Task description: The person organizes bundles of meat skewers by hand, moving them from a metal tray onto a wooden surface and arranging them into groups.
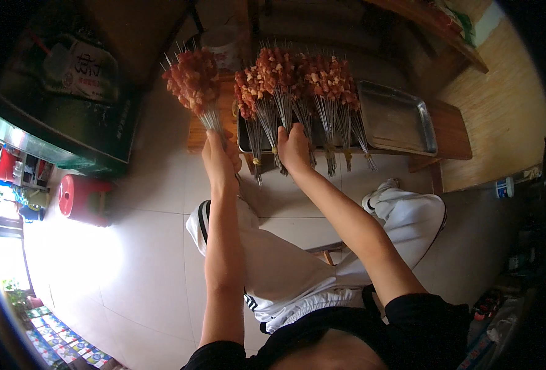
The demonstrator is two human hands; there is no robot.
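My left hand [222, 155] is closed around the metal sticks of a bunch of meat skewers [193, 81], held up past the left end of a wooden bench [201, 134]. My right hand [295, 145] grips the sticks of another bunch of meat skewers [280, 69] in the middle of a row. Several more bundles [330, 83] lie on both sides of it, their meat ends pointing away from me, on a dark metal tray [241, 138]. Yellow bands [256, 161] tie the stick ends of some bundles. Right of the row lies a metal tray [400, 118] with a shiny raised rim.
A red plastic stool [85, 200] stands on the tiled floor at the left, below a dark green cabinet [69, 129]. A wooden panel [499, 106] rises at the right. My legs in white trousers [291, 263] are spread in front of the bench.
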